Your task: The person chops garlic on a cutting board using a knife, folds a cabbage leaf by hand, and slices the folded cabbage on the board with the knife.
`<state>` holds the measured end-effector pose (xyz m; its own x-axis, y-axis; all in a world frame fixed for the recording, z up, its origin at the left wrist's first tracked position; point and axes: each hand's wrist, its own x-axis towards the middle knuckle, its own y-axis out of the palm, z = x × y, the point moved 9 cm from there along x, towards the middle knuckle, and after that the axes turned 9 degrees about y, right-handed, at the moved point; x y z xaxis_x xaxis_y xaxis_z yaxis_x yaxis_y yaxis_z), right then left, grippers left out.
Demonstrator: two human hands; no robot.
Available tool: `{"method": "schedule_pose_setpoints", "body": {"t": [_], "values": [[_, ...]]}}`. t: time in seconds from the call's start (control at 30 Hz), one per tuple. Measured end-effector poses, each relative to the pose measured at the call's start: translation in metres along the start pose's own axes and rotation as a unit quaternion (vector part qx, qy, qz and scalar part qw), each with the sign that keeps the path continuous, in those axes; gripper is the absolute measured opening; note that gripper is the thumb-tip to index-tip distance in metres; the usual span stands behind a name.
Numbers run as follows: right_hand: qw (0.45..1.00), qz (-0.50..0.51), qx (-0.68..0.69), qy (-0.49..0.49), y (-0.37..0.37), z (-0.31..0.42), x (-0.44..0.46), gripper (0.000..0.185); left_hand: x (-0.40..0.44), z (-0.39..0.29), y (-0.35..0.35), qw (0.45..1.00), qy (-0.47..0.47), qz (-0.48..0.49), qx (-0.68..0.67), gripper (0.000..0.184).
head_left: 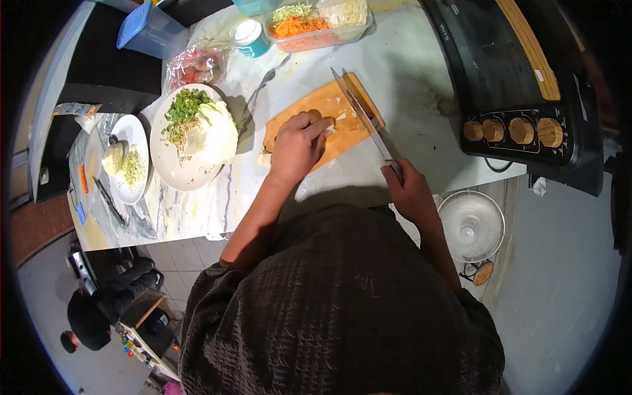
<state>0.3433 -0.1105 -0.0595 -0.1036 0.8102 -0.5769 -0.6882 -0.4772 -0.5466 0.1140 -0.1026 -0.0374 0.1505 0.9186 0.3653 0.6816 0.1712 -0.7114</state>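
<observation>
My right hand is wrapped round the handle of a long kitchen knife. The blade slants up and left over the right part of a wooden cutting board. On the board, my left hand has its fingers bent and pressed together, with a small pale bit at their tips that I cannot make out. Small pale chopped pieces lie between the left fingers and the blade. Another pale piece sits at the board's left corner.
Left stands a plate with cabbage, greens and sprouts, then an oval plate with shreds. Behind are a cup and a container of shredded vegetables. A countertop oven stands right; a wire basket is below. Another person is lower left.
</observation>
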Motion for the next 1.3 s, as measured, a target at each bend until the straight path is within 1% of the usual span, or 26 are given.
{"method": "schedule_pose_setpoints", "body": {"t": [0.07,0.1,0.17,0.3,0.37,0.5,0.57,0.6,0.67,0.77,0.9,0.97,1.1,1.2,1.3], "values": [[1.0,0.018,-0.018,-0.002,0.004,0.003,0.001,0.04,0.001,-0.002,-0.004,0.999,-0.002,-0.037,0.005,0.026],[1.0,0.02,-0.019,-0.003,0.006,0.004,0.001,0.04,0.0,-0.003,-0.005,0.999,-0.003,-0.038,0.006,0.026],[1.0,0.005,-0.01,-0.022,0.006,0.008,0.0,0.039,-0.003,0.002,-0.002,0.998,-0.046,-0.029,-0.012,0.034],[1.0,0.008,0.001,-0.026,0.005,0.007,0.0,0.04,-0.007,0.003,-0.003,0.999,-0.021,-0.039,-0.027,0.034],[1.0,0.015,-0.015,-0.01,0.005,0.004,0.002,0.04,-0.01,0.008,-0.002,0.996,-0.045,-0.034,-0.064,0.035],[1.0,0.014,-0.02,-0.006,0.008,-0.001,0.001,0.039,-0.013,0.011,-0.006,0.992,-0.082,-0.04,-0.09,0.034],[0.999,0.025,-0.02,-0.004,0.011,-0.002,0.0,0.042,-0.012,0.004,-0.019,0.994,-0.059,-0.066,0.057,0.029],[0.999,0.025,-0.02,-0.003,0.012,-0.004,-0.001,0.042,-0.013,0.004,-0.018,0.995,-0.06,-0.065,0.056,0.029],[0.999,0.036,-0.017,-0.009,0.017,-0.005,-0.003,0.041,-0.018,0.013,-0.013,0.992,-0.099,-0.05,0.055,0.023],[0.999,0.049,-0.012,0.016,0.022,-0.01,-0.005,0.039,-0.02,0.016,-0.006,0.993,-0.084,-0.074,0.039,0.025],[0.998,0.05,-0.03,0.008,0.029,-0.013,-0.004,0.039,-0.018,0.014,-0.002,0.993,-0.082,-0.078,0.024,0.024],[0.998,0.036,-0.023,-0.041,0.031,-0.007,-0.004,0.039,-0.017,0.011,-0.002,0.994,-0.079,-0.077,0.026,0.024],[0.999,0.034,-0.012,-0.038,0.031,-0.002,-0.003,0.038,-0.014,0.007,-0.003,0.993,-0.088,-0.07,0.022,0.024],[0.998,0.05,-0.028,-0.015,0.029,-0.001,-0.003,0.039,-0.012,0.004,-0.005,0.993,-0.073,-0.089,0.041,0.023],[0.998,0.046,-0.032,-0.011,0.025,0.0,-0.004,0.039,-0.013,0.012,0.003,0.994,-0.092,-0.06,0.024,0.022]]}}
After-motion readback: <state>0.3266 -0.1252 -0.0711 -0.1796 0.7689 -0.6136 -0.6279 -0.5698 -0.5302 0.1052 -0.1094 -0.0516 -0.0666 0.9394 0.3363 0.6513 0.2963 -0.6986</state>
